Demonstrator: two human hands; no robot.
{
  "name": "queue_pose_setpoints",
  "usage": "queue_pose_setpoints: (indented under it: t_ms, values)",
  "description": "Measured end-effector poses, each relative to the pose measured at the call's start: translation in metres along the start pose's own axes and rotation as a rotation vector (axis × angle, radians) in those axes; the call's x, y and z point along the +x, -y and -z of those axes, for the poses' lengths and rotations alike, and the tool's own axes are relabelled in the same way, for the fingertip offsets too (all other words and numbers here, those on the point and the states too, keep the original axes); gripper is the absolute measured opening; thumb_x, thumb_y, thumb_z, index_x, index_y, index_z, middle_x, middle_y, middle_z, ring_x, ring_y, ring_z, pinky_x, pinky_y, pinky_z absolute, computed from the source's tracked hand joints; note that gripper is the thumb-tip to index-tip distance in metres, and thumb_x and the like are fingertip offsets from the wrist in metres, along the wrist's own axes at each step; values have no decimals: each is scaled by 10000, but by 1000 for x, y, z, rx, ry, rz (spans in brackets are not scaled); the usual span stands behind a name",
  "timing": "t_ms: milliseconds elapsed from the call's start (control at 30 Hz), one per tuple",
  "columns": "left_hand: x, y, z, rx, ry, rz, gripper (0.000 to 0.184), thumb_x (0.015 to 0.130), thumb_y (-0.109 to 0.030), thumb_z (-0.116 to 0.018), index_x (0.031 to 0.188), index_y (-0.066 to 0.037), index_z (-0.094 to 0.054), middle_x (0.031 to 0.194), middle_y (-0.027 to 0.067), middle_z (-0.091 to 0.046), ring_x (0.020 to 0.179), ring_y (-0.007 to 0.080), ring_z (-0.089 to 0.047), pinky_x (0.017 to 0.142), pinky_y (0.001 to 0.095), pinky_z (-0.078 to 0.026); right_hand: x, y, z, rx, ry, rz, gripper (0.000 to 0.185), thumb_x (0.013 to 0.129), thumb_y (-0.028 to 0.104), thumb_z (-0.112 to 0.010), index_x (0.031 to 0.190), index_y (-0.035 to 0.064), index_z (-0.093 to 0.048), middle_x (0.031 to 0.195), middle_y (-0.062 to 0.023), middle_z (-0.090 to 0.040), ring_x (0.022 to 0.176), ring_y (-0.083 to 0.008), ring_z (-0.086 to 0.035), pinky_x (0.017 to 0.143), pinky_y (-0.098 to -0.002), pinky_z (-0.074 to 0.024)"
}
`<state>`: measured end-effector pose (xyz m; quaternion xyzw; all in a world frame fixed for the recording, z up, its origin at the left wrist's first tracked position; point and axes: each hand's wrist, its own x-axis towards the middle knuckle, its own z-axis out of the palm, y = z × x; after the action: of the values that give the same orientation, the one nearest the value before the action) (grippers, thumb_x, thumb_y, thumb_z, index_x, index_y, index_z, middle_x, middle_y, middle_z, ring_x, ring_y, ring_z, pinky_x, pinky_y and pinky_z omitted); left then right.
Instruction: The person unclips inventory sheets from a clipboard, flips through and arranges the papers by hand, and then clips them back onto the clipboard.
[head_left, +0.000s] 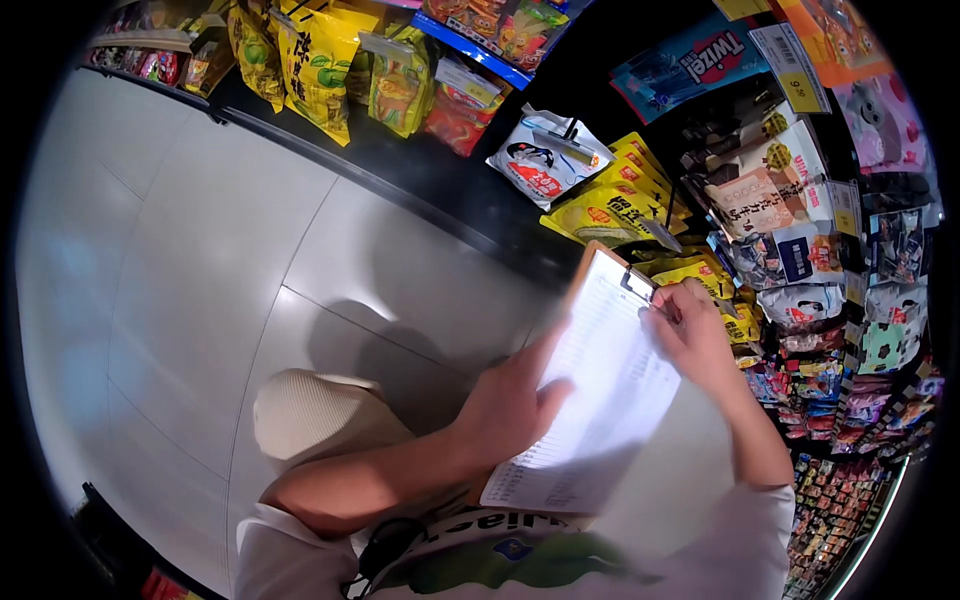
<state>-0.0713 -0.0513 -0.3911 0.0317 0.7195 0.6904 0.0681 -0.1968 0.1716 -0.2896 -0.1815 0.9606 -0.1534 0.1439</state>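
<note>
A brown clipboard (583, 268) carries a white printed sheet (610, 385) with rows of small text, fastened by a metal clip (637, 284). My left hand (520, 392) grips the board's left edge, its thumb resting on the paper and the other fingers largely hidden. At the upper right corner, beside the clip, my right hand (690, 330) has its fingers curled together against the board. Whatever lies between those fingers is hidden. Just beyond the board hang yellow snack bags (615, 212) and a white candy bag (548, 160).
Racks of packaged sweets (800, 300) with price tags (790, 65) rise close on the right. More yellow bags (318, 65) hang along the top. A dark shelf base (420, 200) runs diagonally above the pale tiled floor (190, 230). My bent knee (315, 412) is at lower left.
</note>
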Motion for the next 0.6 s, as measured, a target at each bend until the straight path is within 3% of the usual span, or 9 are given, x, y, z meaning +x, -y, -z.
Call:
queue_pose_setpoints:
  t_ms: [100, 167, 400, 467, 600]
  values:
    - [3, -3, 2, 13, 16, 52, 674, 936, -192, -685, 1515, -99, -352, 1248, 222, -645, 934, 340, -722, 746, 375, -579, 3, -11, -1, -35, -51, 92, 231, 862, 170, -753, 939, 11, -605, 849, -128, -536, 819, -304, -541, 718, -395, -445]
    - [3, 0, 1, 67, -7, -5, 676, 932, -204, -692, 1513, -111, -359, 1239, 213, -655, 919, 331, -727, 742, 375, -580, 5, -19, 2, -221, -30, 230, 216, 848, 153, -756, 901, 23, -592, 875, -127, -531, 846, -317, -523, 772, -409, -428]
    - [8, -6, 6, 95, 68, 26, 713, 921, -218, -714, 1529, -128, -352, 1195, 196, -681, 893, 291, -739, 735, 358, -583, 2, -31, -1, -205, -250, 436, 198, 851, 124, -737, 876, 45, -556, 918, -123, -544, 888, -354, -520, 833, -422, -431]
    - [9, -6, 6, 99, 99, 19, 712, 922, -220, -716, 1531, -130, -359, 1205, 197, -680, 905, 271, -741, 749, 342, -583, 0, -36, 1, -257, -277, 538, 196, 842, 112, -742, 903, 54, -565, 955, -121, -560, 862, -342, -569, 774, -423, -489]
    - [10, -13, 9, 99, 140, 39, 702, 928, -207, -715, 1533, -129, -368, 1230, 197, -669, 954, 259, -733, 791, 331, -579, -11, -37, 4, -279, -237, 430, 199, 829, 94, -754, 908, 54, -576, 999, -119, -575, 820, -317, -627, 666, -416, -535]
